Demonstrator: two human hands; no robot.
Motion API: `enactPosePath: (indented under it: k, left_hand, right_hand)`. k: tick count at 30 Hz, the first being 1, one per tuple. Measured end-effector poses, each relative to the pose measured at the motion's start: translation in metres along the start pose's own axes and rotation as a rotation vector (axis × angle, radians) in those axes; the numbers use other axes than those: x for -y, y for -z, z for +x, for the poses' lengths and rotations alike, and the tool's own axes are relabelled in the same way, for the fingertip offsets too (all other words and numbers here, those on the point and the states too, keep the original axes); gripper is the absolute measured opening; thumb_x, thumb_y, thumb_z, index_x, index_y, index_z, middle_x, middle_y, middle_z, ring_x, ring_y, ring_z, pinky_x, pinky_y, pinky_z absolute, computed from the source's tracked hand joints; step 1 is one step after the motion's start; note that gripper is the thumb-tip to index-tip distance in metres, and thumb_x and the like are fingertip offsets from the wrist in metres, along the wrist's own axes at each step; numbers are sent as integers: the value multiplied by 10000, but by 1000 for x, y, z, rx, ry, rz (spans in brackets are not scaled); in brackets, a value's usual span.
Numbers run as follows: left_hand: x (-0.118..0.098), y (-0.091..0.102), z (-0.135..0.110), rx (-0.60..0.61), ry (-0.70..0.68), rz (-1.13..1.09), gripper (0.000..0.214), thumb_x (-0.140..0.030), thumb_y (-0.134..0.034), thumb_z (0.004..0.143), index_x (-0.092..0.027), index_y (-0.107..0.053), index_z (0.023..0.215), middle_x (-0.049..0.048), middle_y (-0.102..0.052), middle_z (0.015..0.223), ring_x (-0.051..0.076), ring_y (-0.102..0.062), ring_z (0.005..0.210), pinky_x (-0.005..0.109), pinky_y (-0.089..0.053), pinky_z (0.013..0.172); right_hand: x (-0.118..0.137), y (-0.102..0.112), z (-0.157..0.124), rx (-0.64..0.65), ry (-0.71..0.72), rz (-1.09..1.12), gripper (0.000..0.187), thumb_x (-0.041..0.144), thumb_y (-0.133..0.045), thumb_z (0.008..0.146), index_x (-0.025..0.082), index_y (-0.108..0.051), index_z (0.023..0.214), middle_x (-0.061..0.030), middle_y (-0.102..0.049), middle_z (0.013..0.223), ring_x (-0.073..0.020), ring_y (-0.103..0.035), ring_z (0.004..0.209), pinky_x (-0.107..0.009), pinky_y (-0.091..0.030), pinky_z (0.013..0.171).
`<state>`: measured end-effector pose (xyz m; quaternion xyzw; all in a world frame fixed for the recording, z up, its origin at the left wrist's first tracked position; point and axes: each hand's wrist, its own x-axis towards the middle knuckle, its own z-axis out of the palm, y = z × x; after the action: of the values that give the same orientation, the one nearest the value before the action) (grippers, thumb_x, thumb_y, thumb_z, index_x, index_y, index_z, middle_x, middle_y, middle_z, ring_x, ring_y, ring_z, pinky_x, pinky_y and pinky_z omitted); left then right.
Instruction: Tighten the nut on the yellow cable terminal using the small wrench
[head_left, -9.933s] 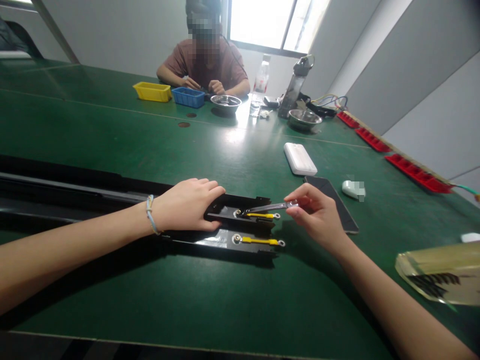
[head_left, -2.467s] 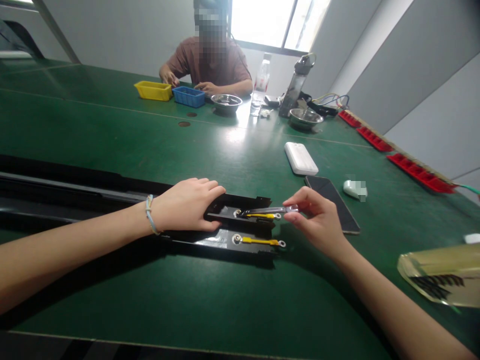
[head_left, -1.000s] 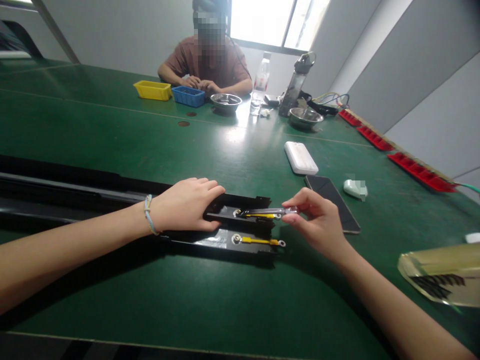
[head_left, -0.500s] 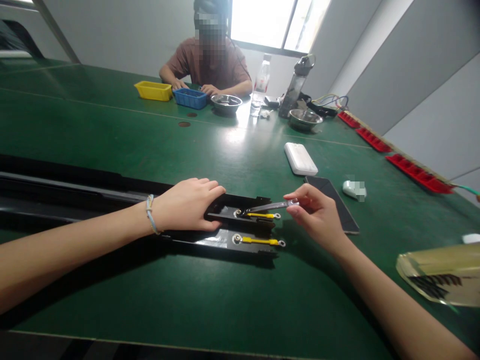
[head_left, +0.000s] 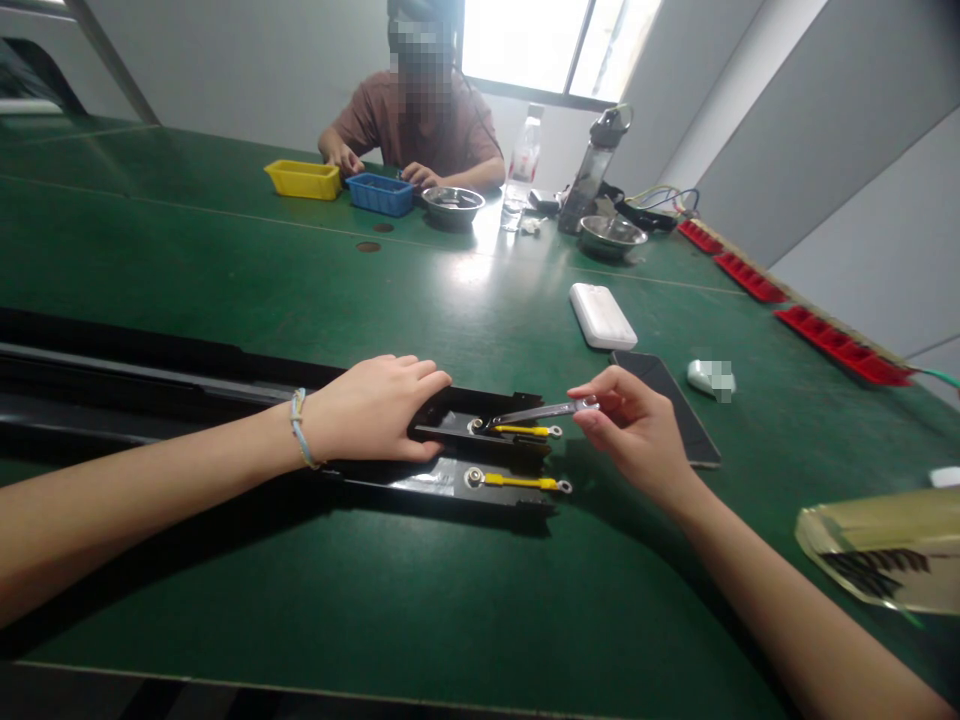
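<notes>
My left hand (head_left: 390, 408) lies over the two long black metal channels (head_left: 187, 385), its fingers wrapped round the inner walls near their right end. Between thumb and fingers of my right hand (head_left: 630, 420) is the end of a wrench (head_left: 544, 411). The wrench's far end rests at the nut (head_left: 475, 426) in the upper channel, beside a short yellow wire (head_left: 529, 431) with a ring terminal. In the lower channel a second nut (head_left: 474, 477) fastens another yellow wire (head_left: 521, 482), whose free ring terminal reaches past the channel's end.
Right of the channels lie a white box-shaped device (head_left: 602, 315), a dark flat tablet-like thing (head_left: 667, 405) and a yellowish clear container (head_left: 885, 550). Across the green table (head_left: 262, 600) a co-worker (head_left: 420, 120) sits behind yellow (head_left: 303, 181) and blue (head_left: 380, 195) bins. Bowls and bottles stand nearby.
My hands, the wrench and the channels look almost unchanged. Across the table, the co-worker's hand by the yellow bin has shifted slightly.
</notes>
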<state>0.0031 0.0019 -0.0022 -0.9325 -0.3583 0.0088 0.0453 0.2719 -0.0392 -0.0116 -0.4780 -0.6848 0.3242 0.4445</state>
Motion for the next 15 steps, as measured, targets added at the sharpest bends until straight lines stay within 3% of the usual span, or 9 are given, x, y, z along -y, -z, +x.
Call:
enactPosePath:
  k: [15]
  left_hand:
    - [0, 0, 0, -2, -3, 4, 528, -533, -549, 743, -158, -527, 1114, 72, -612, 938, 223, -577, 824, 337, -451, 743]
  right_hand:
    - [-1, 1, 0, 17, 8, 9, 246, 382, -695, 724, 176, -567, 766, 65, -480, 511, -74, -422, 427, -210, -324, 414]
